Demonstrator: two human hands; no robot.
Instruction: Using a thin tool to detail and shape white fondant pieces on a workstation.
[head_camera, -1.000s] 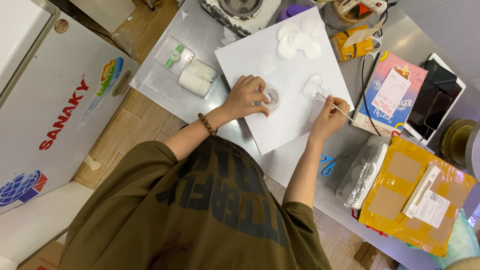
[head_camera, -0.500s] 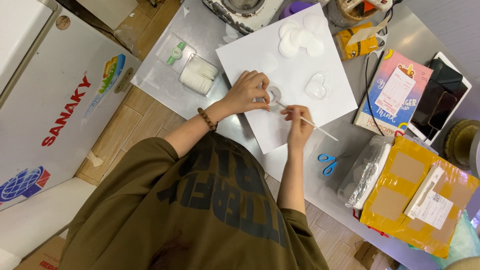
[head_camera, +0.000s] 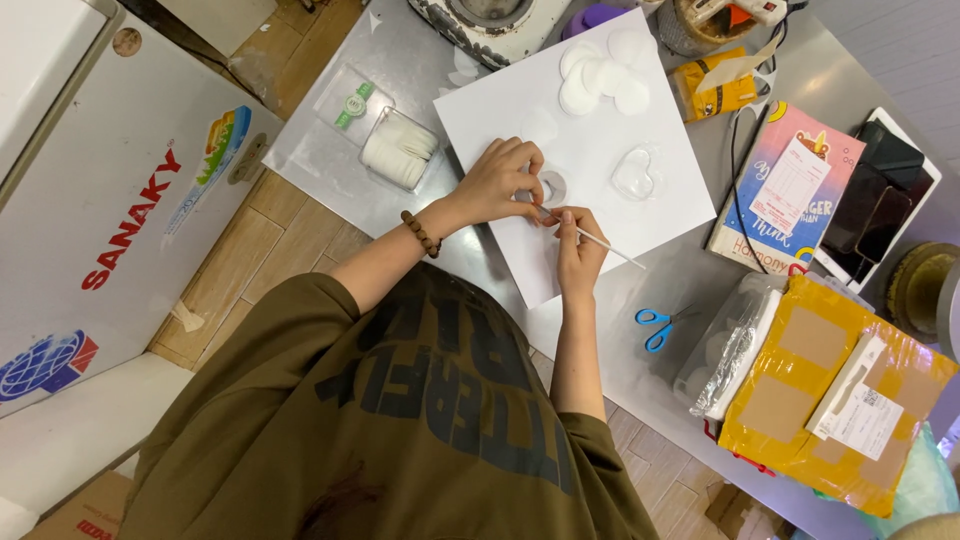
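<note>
My left hand (head_camera: 503, 180), with a brown bead bracelet on the wrist, presses a small round ring-shaped piece (head_camera: 553, 186) onto a white sheet (head_camera: 590, 150). My right hand (head_camera: 577, 250) grips a thin white stick (head_camera: 600, 241), whose near end touches that round piece. A clear heart-shaped mould (head_camera: 637, 172) lies on the sheet to the right. Several white round pads (head_camera: 603, 75) sit at the sheet's far edge.
A grey metal table (head_camera: 340, 150) carries a clear box of white pads (head_camera: 398, 150), blue scissors (head_camera: 657, 326), a colourful booklet (head_camera: 785, 190), a yellow padded parcel (head_camera: 835, 400), a plastic-wrapped bundle (head_camera: 730, 345) and a dark phone (head_camera: 880, 200). A white chest freezer (head_camera: 110, 200) stands left.
My right hand came left from near the heart mould to the round piece, bringing the stick along. My left hand stayed on the piece.
</note>
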